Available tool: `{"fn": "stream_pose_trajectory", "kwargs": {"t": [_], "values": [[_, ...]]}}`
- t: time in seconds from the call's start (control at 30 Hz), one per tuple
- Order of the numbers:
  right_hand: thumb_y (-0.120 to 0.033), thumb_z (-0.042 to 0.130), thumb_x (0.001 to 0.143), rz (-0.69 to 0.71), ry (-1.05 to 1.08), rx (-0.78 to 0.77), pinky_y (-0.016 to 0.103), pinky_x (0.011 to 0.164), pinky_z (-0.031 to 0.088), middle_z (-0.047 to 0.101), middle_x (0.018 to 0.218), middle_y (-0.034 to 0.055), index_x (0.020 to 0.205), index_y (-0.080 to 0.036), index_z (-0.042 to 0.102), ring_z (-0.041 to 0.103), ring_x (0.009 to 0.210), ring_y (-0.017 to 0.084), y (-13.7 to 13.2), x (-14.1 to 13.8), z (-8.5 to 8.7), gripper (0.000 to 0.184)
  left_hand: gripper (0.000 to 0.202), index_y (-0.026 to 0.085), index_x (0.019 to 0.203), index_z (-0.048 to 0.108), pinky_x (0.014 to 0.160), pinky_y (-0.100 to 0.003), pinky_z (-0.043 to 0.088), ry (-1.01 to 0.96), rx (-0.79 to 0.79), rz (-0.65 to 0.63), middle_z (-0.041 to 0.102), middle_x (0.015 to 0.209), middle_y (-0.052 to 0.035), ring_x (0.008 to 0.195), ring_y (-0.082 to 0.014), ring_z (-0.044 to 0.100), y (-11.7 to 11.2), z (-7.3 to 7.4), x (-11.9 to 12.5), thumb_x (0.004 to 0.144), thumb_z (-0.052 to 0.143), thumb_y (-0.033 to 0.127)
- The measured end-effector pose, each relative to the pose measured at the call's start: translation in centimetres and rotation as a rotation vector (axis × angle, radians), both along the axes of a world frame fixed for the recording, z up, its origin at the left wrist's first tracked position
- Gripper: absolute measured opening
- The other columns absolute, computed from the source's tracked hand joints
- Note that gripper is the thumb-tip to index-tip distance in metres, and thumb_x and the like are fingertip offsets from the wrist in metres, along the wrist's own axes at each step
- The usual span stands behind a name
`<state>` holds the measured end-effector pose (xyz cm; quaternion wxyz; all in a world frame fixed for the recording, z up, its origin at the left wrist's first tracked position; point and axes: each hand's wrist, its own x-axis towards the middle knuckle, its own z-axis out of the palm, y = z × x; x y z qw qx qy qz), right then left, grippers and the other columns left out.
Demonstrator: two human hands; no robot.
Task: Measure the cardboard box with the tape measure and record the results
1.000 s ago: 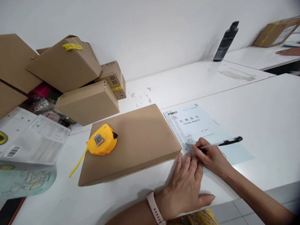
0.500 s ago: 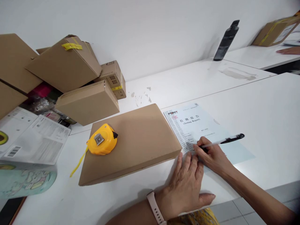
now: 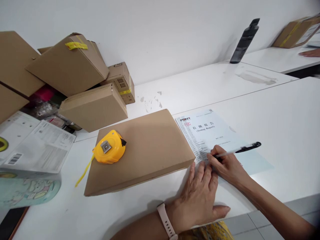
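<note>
A black-capped pen with a clear barrel is gripped in my right hand, its tip down at the lower left part of a printed testing report. My left hand lies flat with fingers stretched, fingertips at the paper's lower edge and beside the corner of a flat cardboard box. A pink band circles that wrist. On the box rests a yellow tape measure, with a yellow strap hanging off the box's left edge. The pen's tip is partly hidden by my fingers.
Several cardboard boxes are piled at the back left. A white printed package and a pale green patterned object lie at the left. A dark bottle stands near the wall. Far right, another person's hand rests near a taped box.
The view has shifted slightly. Both hands stay in nearly the same place, the right still holding the pen on the report.
</note>
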<state>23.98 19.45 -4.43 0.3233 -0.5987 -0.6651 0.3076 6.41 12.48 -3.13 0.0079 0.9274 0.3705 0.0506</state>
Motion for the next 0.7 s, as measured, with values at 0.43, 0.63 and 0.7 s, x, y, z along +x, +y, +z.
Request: {"fn": "stream_pose_trajectory", "kwargs": {"t": [0.43, 0.63, 0.7], "values": [[-0.040, 0.057, 0.090, -0.002, 0.016, 0.037, 0.028, 0.048, 0.036, 0.049, 0.053, -0.0044, 0.068, -0.026, 0.048, 0.044, 0.050, 0.014, 0.09, 0.31, -0.57, 0.027, 0.084, 0.001, 0.155, 0.033, 0.125, -0.049, 0.025, 0.003, -0.016, 0.000, 0.042, 0.161, -0.0198, 0.152, -0.0334, 0.033, 0.13, 0.07, -0.09, 0.103, 0.027, 0.067], [-0.040, 0.057, 0.090, 0.006, 0.036, 0.015, 0.028, 0.048, 0.036, 0.048, 0.054, -0.0048, 0.068, -0.026, 0.048, 0.044, 0.050, 0.014, 0.09, 0.29, -0.57, 0.028, 0.085, 0.002, 0.155, 0.034, 0.126, -0.048, 0.024, 0.005, 0.004, 0.002, 0.043, 0.161, -0.0196, 0.152, -0.0332, 0.034, 0.14, -0.01, -0.03, 0.102, 0.027, 0.067], [-0.040, 0.057, 0.090, 0.009, 0.041, 0.017, 0.028, 0.048, 0.035, 0.048, 0.053, -0.0050, 0.068, -0.026, 0.048, 0.043, 0.050, 0.014, 0.08, 0.32, -0.58, 0.028, 0.085, 0.002, 0.155, 0.034, 0.126, -0.048, 0.024, 0.002, 0.010, 0.005, 0.043, 0.161, -0.0195, 0.152, -0.0331, 0.034, 0.11, -0.05, 0.00, 0.102, 0.027, 0.068]]}}
